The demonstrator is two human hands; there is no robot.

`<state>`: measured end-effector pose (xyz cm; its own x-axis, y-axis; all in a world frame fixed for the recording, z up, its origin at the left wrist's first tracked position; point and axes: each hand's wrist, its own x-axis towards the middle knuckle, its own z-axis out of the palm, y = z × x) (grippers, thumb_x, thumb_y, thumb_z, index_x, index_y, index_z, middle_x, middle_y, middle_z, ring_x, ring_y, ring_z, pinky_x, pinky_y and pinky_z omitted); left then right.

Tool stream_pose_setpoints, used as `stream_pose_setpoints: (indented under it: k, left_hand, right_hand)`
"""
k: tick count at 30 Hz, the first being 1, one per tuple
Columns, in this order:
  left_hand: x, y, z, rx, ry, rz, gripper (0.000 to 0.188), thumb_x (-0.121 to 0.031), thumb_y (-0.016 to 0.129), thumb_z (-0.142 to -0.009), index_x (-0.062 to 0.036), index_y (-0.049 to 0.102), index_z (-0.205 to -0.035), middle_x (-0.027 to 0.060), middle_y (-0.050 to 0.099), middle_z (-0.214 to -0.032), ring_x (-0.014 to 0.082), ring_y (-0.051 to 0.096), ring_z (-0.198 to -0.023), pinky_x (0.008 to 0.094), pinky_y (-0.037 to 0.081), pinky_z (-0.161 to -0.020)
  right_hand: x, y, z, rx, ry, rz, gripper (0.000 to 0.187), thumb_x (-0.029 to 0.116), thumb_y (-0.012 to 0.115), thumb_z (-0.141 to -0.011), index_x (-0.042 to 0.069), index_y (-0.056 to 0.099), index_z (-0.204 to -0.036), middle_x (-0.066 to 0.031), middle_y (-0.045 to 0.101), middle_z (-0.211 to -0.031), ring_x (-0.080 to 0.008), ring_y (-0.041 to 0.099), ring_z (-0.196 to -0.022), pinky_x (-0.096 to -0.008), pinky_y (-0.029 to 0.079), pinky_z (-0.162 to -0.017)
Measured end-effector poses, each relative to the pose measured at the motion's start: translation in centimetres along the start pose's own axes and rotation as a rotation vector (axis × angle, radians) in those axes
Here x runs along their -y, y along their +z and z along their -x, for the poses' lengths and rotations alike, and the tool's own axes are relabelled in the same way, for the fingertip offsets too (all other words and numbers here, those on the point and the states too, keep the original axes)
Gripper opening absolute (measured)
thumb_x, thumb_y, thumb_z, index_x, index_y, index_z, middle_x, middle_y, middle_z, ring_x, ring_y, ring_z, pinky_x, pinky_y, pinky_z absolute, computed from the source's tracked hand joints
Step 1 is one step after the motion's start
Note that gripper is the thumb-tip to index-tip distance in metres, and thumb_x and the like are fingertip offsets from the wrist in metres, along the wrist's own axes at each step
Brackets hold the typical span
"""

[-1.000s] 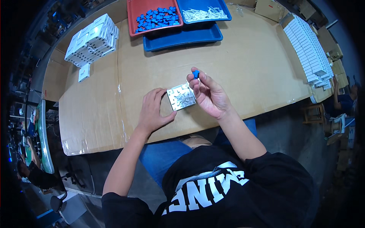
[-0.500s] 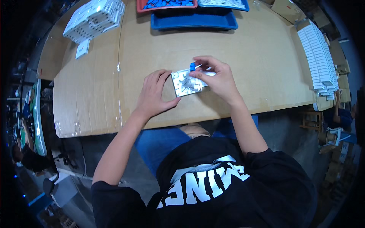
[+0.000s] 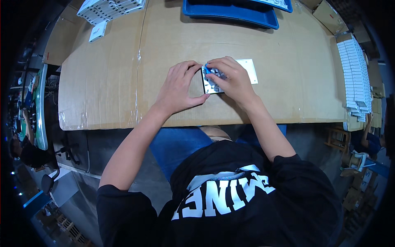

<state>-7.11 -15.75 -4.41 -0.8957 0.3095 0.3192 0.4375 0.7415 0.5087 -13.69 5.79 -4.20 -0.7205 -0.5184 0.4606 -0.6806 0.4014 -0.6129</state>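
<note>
One co-worker in a black top (image 3: pixel 33 154) sits at the far left, well apart from the square white housing with grey metal parts inside (image 3: pixel 208 87), which lies on the brown cardboard-covered surface (image 3: pixel 98 92). Far to the left of the housing and beyond it lies a single white square plastic piece (image 3: pixel 98 31), just beside a tall stack of white square plastic pieces (image 3: pixel 111 8) cut off by the upper edge.

Immediately left of the housing, the left hand (image 3: pixel 181 88) has thumb and fingers spread wide, holding the housing with the tips at its two left corners. Over the housing's upper left part, a small bright blue part (image 3: pixel 207 69) is pinched in the right hand (image 3: pixel 232 80), whose narrowed fingers hide much of the housing; whether the blue part is seated cannot be told.

Beyond the housing stands an empty-looking blue plastic tray (image 3: pixel 232 15). Just right of the housing, partly behind the right hand, lies a flat white rectangular plate (image 3: pixel 249 71). Farther beyond, to the housing's right, a second blue tray (image 3: pixel 289 5) holds white pieces. Well to its right rises a long stack of white flat pieces (image 3: pixel 354 76).
</note>
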Motion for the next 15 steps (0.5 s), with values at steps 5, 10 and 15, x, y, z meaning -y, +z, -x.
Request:
stream_pose_setpoints:
  k: [5,10,15]
  left_hand:
    - [0.12,-0.02,-0.02,-0.008,-0.003,0.008,0.081,-0.040,0.084,-0.072,-0.0031,0.055,-0.138,0.0166,0.053,-0.137,0.0359,0.049,-0.131,0.0463,0.038,-0.112]
    - [0.18,0.01,-0.08,-0.004,0.001,0.013,0.081,-0.040,0.084,-0.072,-0.0027,0.055,-0.137,0.0166,0.053,-0.137,0.0357,0.049,-0.130,0.0463,0.039,-0.112]
    - [0.09,-0.09,-0.02,-0.004,-0.002,0.013,0.081,-0.039,0.083,-0.071,-0.0028,0.055,-0.137,0.0163,0.054,-0.137,0.0354,0.050,-0.130,0.0461,0.039,-0.112]
  right_hand:
    - [0.32,0.25,-0.11,0.019,-0.009,-0.003,0.026,0.008,0.081,-0.080,0.002,0.075,-0.104,-0.0105,0.074,-0.106,-0.0277,0.068,-0.098,-0.0375,0.055,-0.085]
    - [0.28,0.32,-0.23,0.010,-0.018,0.007,0.026,0.008,0.081,-0.080,0.002,0.075,-0.105,-0.0106,0.075,-0.106,-0.0279,0.068,-0.097,-0.0374,0.055,-0.084]
    - [0.13,0.35,-0.14,0.032,-0.021,0.022,0.025,0.008,0.082,-0.079,0.001,0.077,-0.102,-0.0100,0.076,-0.106,-0.0274,0.067,-0.094,-0.0352,0.055,-0.083]
